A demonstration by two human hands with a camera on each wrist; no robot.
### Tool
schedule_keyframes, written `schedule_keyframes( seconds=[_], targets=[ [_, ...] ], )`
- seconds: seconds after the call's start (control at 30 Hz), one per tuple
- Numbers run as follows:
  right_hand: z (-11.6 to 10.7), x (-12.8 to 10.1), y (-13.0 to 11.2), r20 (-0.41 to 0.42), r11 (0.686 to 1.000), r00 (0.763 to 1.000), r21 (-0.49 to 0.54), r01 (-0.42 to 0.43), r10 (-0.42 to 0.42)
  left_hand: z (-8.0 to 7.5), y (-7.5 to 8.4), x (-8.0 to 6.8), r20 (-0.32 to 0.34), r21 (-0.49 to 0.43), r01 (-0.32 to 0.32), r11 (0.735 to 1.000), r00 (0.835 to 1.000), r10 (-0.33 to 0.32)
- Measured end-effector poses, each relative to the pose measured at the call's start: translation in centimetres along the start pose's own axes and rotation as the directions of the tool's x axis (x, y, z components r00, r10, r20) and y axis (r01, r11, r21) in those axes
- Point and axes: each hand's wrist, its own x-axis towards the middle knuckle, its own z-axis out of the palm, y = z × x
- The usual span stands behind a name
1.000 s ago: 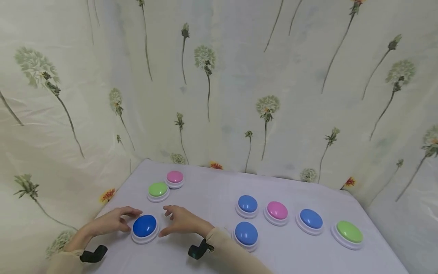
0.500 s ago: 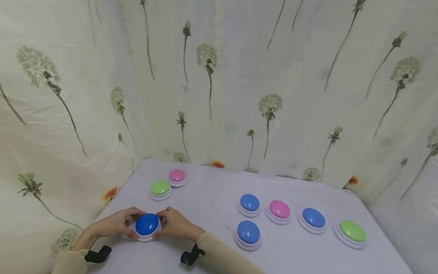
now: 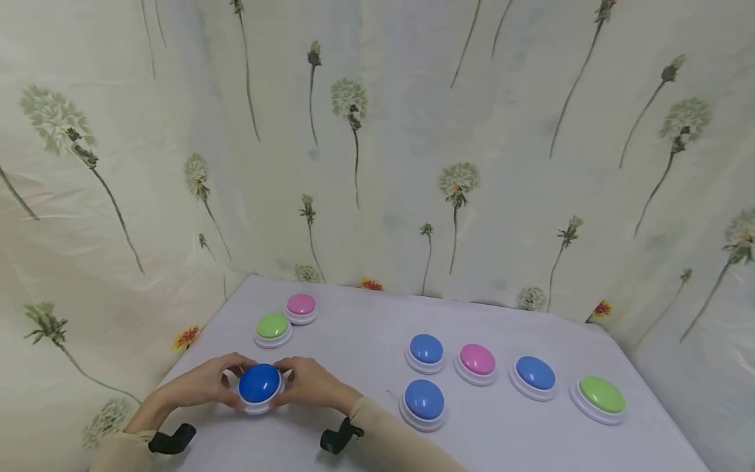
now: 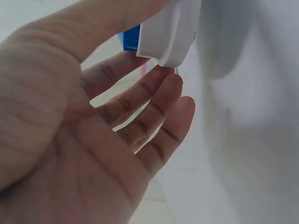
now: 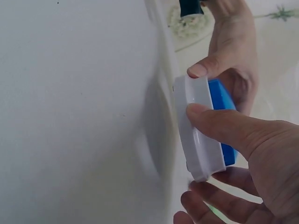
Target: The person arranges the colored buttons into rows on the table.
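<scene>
A dark blue push button [image 3: 259, 382] with a round white base is held between both hands at the left front of the table. My left hand [image 3: 203, 385] grips its left side, with the thumb at the near edge and fingers at the far edge. From the right, my right hand [image 3: 314, 385] holds it the same way. In the right wrist view, the white base [image 5: 198, 130] stands apart from the table surface, with a shadow beside it. The left wrist view shows the base [image 4: 163, 35] between thumb and fingertips; the lower fingers spread loosely.
A green button [image 3: 272, 326] and a pink button [image 3: 301, 305] stand behind the hands. On the right are blue buttons [image 3: 425, 400], a pink one [image 3: 477, 360] and a green one [image 3: 601, 394]. A flower-printed curtain [image 3: 389, 151] borders the white table [image 3: 360, 328].
Both hands have closed in on the dark blue button from its sides and taken hold of it. It has shifted slightly right and away from the person. The other buttons stay put.
</scene>
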Motion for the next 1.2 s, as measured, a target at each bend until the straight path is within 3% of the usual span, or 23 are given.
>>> schedule_keyframes(
  seconds=[0.2,0.57,0.9,1.2],
  targets=[
    [-1.9,-1.5,0.0,-0.021,1.000,1.000,0.007,0.018,-0.018,0.2,2.0,0.8,-0.010,0.014,-0.011,1.000,1.000,0.011],
    [-4.9,-5.6,0.6,-0.100,0.997,0.993,-0.046,0.058,-0.063,1.4,6.1,2.2,-0.017,0.073,-0.122,0.990,0.992,0.123],
    [-7.9,-10.9,0.9,-0.175,0.997,0.984,-0.082,0.007,-0.021,3.9,10.1,4.3,-0.023,0.115,-0.202,0.973,0.978,0.206],
    [-9.9,-15.5,2.9,-0.230,0.994,0.973,-0.101,-0.045,0.021,6.8,13.5,7.0,0.023,0.096,-0.278,0.956,0.961,0.277]
  ],
)
